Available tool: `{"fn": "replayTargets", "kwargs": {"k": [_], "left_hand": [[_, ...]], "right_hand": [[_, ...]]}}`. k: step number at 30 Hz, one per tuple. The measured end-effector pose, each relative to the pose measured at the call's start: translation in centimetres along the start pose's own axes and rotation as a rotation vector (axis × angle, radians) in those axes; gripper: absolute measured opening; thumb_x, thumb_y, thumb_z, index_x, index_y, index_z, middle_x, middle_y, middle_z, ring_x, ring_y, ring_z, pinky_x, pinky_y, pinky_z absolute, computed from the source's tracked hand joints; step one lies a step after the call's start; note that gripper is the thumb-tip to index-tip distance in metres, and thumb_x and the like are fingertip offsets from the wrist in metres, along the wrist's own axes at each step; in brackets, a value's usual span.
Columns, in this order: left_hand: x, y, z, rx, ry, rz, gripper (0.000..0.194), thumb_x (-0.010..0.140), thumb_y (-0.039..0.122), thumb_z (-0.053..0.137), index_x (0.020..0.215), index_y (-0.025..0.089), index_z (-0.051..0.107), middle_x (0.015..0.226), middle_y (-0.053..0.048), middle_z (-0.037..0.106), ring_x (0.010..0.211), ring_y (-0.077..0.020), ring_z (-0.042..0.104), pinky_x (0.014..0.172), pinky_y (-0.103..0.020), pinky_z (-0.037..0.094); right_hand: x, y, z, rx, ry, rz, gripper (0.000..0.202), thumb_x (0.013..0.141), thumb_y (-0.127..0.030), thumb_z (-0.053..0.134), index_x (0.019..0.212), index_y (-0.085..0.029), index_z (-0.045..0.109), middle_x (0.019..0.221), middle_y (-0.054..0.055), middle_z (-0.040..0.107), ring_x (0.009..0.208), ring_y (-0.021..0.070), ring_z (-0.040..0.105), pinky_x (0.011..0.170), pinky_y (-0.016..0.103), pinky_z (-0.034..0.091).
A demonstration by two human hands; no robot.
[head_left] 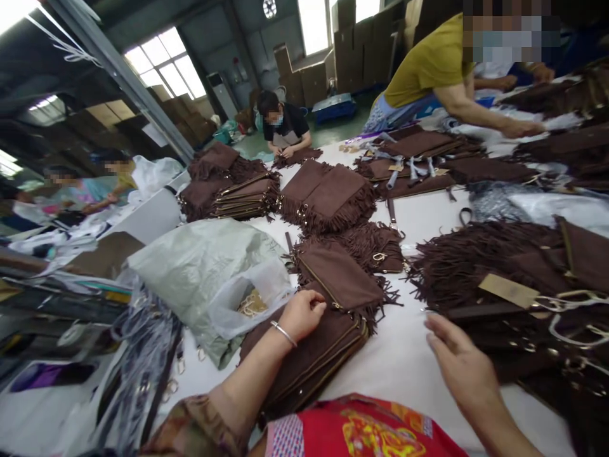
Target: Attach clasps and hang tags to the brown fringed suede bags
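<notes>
My left hand [303, 314], a metal bangle at its wrist, rests over a stack of brown zippered pouches [304, 362]. Its fingers are curled together, and what they hold, if anything, is hidden. Just beyond them lies a fringed brown pouch [342, 273] with a gold zip. On the other side, my right hand [459, 358] is open, fingers stretched out over the white table [385, 355]. It is nearest to a pile of dark brown fringed bags [495, 260], on which a tan hang tag [509, 291] with white cord lies.
A clear plastic bag [257, 292] holding tags and cord sits on a greenish sack [190, 260] at left. More fringed bags [328, 190] are stacked farther up the table. Co-workers, one in a yellow shirt [428, 57], handle items around it. Metal clips lie at lower left.
</notes>
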State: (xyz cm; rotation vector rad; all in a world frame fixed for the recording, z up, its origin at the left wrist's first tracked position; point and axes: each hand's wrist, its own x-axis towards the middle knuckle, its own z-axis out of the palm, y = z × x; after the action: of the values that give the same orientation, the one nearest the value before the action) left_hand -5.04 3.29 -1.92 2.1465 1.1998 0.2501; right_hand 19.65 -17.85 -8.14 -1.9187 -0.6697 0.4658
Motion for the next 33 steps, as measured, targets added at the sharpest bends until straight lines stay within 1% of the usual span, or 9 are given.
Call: {"fn": "replayTargets", "kwargs": {"k": [3,6,11,13,16,19,24,28,33], "left_hand": [[0.3,0.6,2.2,0.077,0.004,0.018,0.022,0.076,0.029,0.067,0.093,0.016,0.073,0.079,-0.005,0.066,0.073,-0.0174,0.059,0.071,-0.03,0.046],[0.4,1.3,3.7,0.016,0.072,0.026,0.014,0.073,0.023,0.068,0.084,0.015,0.071,0.078,-0.004,0.061,0.073,-0.0156,0.056,0.071,-0.028,0.045],[0.5,2.0,3.3,-0.38,0.107,-0.026,0.006,0.075,0.019,0.061,0.073,0.015,0.057,0.07,0.001,0.06,0.064,-0.0109,0.054,0.061,-0.022,0.043],[0.5,2.4,3.0,-0.479,0.118,0.019,0.008,0.078,0.018,0.057,0.071,0.016,0.054,0.078,-0.002,0.066,0.07,-0.0118,0.059,0.066,-0.023,0.046],[1.0,2.6,3.3,-0.514,0.14,0.105,0.012,0.078,0.013,0.056,0.067,0.015,0.053,0.105,-0.009,0.068,0.091,-0.015,0.064,0.083,-0.027,0.048],[1.6,2.4,4.4,-0.592,0.041,0.047,0.011,0.075,0.006,0.054,0.07,0.015,0.05,0.105,-0.011,0.067,0.09,-0.0147,0.065,0.083,-0.028,0.05],[1.4,1.6,5.2,-0.239,0.127,0.112,0.011,0.074,0.01,0.058,0.083,0.016,0.057,0.088,-0.005,0.062,0.08,-0.0145,0.058,0.077,-0.028,0.048],[0.8,1.8,5.1,-0.026,0.135,0.269,0.009,0.075,0.013,0.059,0.084,0.017,0.059,0.09,-0.006,0.06,0.088,-0.0179,0.055,0.082,-0.031,0.045],[1.1,2.4,5.4,0.085,0.061,0.319,0.008,0.078,0.013,0.055,0.075,0.017,0.061,0.085,-0.006,0.062,0.086,-0.019,0.055,0.082,-0.033,0.043]], "right_hand": [[-1.9,-2.2,3.5,0.084,-0.265,-0.019,0.035,0.08,-0.044,0.057,0.1,-0.019,0.071,0.106,0.011,0.071,0.099,0.0253,0.066,0.094,0.041,0.05],[-2.3,-4.5,5.4,0.148,-0.391,-0.084,0.028,0.083,-0.039,0.056,0.096,-0.02,0.072,0.104,0.01,0.071,0.093,0.0235,0.067,0.09,0.039,0.052],[-2.1,-6.9,6.7,0.216,-0.441,-0.096,0.024,0.083,-0.034,0.057,0.094,-0.02,0.073,0.102,0.009,0.071,0.092,0.0225,0.066,0.085,0.036,0.053],[-2.0,-7.5,7.4,0.231,-0.465,-0.06,0.025,0.081,-0.035,0.056,0.094,-0.02,0.073,0.098,0.009,0.071,0.09,0.022,0.067,0.082,0.035,0.053],[-1.9,-8.1,8.8,0.272,-0.501,0.091,0.031,0.078,-0.035,0.056,0.099,-0.016,0.07,0.092,0.009,0.072,0.082,0.0215,0.068,0.068,0.032,0.054],[-1.4,-8.4,9.9,0.302,-0.483,0.266,0.044,0.074,-0.032,0.059,0.111,-0.01,0.065,0.075,0.007,0.071,0.067,0.019,0.066,0.057,0.029,0.052],[0.0,-6.5,9.4,0.295,-0.419,0.283,0.039,0.075,-0.033,0.055,0.106,-0.011,0.066,0.074,0.006,0.071,0.064,0.017,0.065,0.055,0.027,0.05],[1.2,-2.6,8.4,0.017,-0.272,0.126,0.032,0.074,-0.032,0.054,0.095,-0.014,0.069,0.09,0.01,0.072,0.082,0.0218,0.067,0.079,0.037,0.052],[1.2,0.5,9.7,-0.016,-0.349,0.037,0.043,0.06,-0.025,0.066,0.103,-0.016,0.072,0.108,0.011,0.07,0.102,0.0271,0.062,0.098,0.041,0.043]]}}
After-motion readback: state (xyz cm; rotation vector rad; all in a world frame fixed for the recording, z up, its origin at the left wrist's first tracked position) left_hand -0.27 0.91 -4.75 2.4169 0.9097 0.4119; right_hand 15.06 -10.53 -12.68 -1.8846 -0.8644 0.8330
